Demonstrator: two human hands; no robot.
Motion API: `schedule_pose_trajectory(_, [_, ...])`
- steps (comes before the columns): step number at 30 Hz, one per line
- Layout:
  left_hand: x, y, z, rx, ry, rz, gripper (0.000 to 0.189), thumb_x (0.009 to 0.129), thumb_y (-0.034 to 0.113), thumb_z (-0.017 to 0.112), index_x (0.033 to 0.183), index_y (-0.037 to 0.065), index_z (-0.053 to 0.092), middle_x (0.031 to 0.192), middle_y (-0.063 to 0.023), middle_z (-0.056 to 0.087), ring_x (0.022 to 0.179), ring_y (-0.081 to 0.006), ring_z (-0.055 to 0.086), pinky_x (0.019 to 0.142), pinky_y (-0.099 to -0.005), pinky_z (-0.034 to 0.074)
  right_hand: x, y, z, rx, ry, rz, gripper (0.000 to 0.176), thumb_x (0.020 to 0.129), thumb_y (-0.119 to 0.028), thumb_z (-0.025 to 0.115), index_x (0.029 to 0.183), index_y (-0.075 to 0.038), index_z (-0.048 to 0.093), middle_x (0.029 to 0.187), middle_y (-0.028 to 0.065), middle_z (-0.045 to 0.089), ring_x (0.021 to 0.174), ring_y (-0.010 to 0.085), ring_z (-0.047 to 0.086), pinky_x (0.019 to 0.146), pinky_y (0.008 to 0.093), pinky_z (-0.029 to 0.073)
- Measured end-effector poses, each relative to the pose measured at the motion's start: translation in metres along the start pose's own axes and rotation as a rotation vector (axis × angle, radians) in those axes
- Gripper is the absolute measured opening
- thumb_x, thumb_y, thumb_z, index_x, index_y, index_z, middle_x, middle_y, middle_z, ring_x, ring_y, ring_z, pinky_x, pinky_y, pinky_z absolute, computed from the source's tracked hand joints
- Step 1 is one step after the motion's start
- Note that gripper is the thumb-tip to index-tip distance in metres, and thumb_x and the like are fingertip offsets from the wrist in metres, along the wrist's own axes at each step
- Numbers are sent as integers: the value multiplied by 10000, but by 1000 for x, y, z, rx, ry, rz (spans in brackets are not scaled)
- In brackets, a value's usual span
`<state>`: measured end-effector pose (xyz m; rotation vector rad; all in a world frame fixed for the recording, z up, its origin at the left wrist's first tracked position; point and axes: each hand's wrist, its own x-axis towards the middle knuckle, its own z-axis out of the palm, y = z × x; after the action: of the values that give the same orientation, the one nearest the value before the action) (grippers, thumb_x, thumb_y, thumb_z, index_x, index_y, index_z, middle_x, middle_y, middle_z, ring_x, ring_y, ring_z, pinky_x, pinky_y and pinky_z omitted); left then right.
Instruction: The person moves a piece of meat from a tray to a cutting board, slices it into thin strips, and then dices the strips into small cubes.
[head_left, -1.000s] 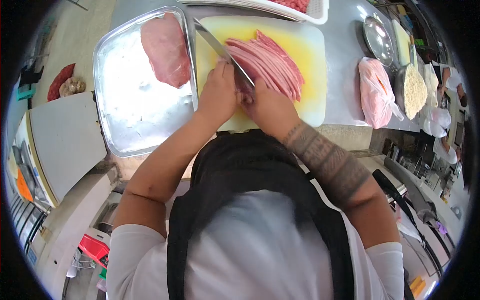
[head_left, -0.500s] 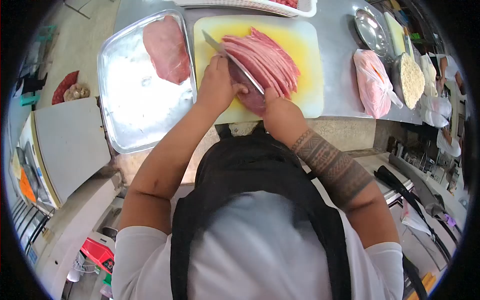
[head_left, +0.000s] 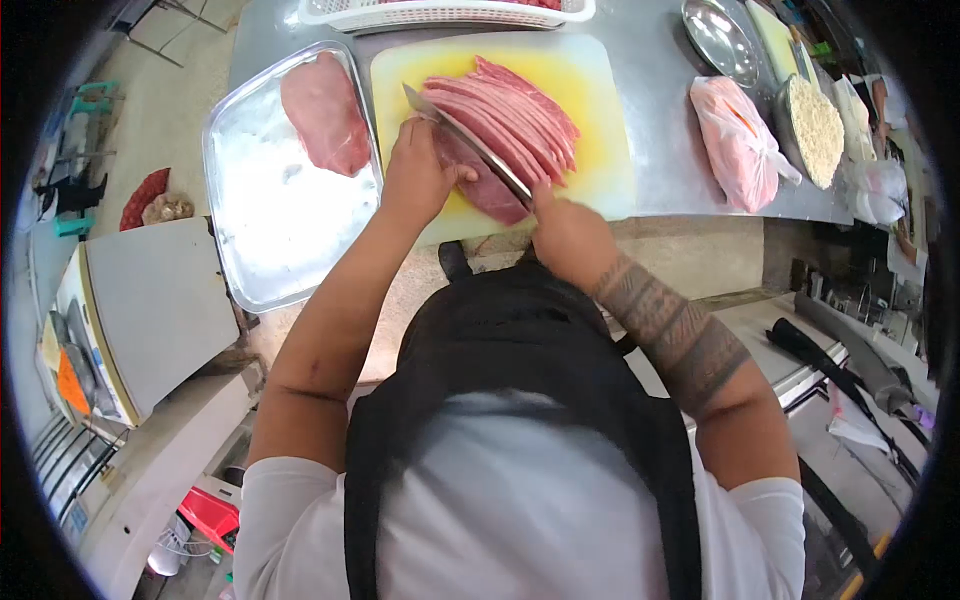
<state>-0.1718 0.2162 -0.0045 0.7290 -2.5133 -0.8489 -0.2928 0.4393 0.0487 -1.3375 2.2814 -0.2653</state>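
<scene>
My right hand [head_left: 572, 238] is closed round the handle of a knife [head_left: 478, 148], whose long blade runs diagonally up and left. The blade sits between a fan of thin pink meat slices [head_left: 510, 112] and the uncut piece of meat [head_left: 492, 196]. Fingers curled, my left hand [head_left: 416, 172] grips the left side of that uncut piece, thumb toward the blade. Slices and piece both lie on a white cutting board [head_left: 608, 165] with a yellow-tinted surface. How deep the edge has gone into the meat is hidden.
Left of the board is a metal tray [head_left: 262, 285] bearing another slab of meat [head_left: 325, 112]. A white plastic basket [head_left: 450, 14] stands behind. On the right are a tied pink bag [head_left: 735, 150], a metal bowl [head_left: 720, 42] and a bowl of pale crumbs [head_left: 815, 135].
The whole view has shifted slightly. The knife has moved a little over the board, its tip nearer me. Both hands keep their grips.
</scene>
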Motion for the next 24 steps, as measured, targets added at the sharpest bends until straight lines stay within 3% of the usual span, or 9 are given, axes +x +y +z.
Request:
schedule_pose_trajectory(3, [-1, 0, 0, 0, 2, 10, 781, 639, 280, 972, 1229, -32, 567, 1248, -222, 595, 1201, -427, 580, 1029, -468, 494, 31, 36, -3, 223, 75, -94, 239, 905, -120, 626, 1089, -1, 532, 845, 272, 681, 849, 508, 673, 752, 581, 526])
schedule_pose_trajectory(6, [-9, 0, -1, 26, -3, -10, 785, 649, 309, 967, 1245, -20, 575, 1275, -224, 599, 1228, -427, 572, 1043, -476, 485, 20, 56, -16, 279, 71, -155, 226, 927, -152, 638, 1073, -5, 548, 861, 282, 671, 869, 517, 662, 745, 576, 513])
schedule_pose_trajectory(9, [-18, -3, 2, 83, 27, 16, 793, 687, 318, 954, 1300, -9, 571, 1343, -227, 587, 1284, -423, 545, 1072, -486, 464, -10, 50, -26, 245, 78, 33, 269, 944, -192, 636, 1138, -18, 571, 945, 300, 693, 944, 497, 689, 808, 552, 542])
schedule_pose_trajectory(12, [-13, 2, -1, 109, 67, 72, 822, 720, 306, 941, 1375, -4, 553, 1413, -229, 563, 1327, -424, 519, 1113, -500, 435, -48, 56, -34, 449, 301, 138, 262, 976, -224, 659, 1057, 8, 568, 891, 295, 672, 879, 495, 677, 749, 527, 530])
schedule_pose_trajectory(16, [12, 22, -12, 183, 43, 192, 907, 705, 238, 945, 1484, 64, 516, 1456, -223, 556, 1351, -427, 523, 1155, -508, 426, -79, 89, -28, 514, 400, 319, 328, 995, -272, 693, 976, 29, 562, 839, 279, 649, 786, 487, 638, 692, 505, 501])
schedule_pose_trajectory(19, [44, 44, -16, 342, -143, 245, 1028, 665, 223, 961, 1564, 137, 470, 1548, -219, 494, 1418, -428, 477, 1202, -499, 398, -90, 113, -11, 488, 419, 366, 358, 1003, -300, 695, 959, 31, 566, 830, 277, 642, 768, 483, 627, 683, 502, 495])
schedule_pose_trajectory(24, [79, 51, 11, 557, -498, 152, 1148, 603, 300, 999, 1595, 190, 432, 1634, -225, 400, 1487, -473, 399, 1250, -552, 334, -92, 120, -6, 341, 365, 373, 312, 1001, -266, 676, 970, 32, 592, 870, 286, 661, 845, 496, 658, 729, 541, 518])
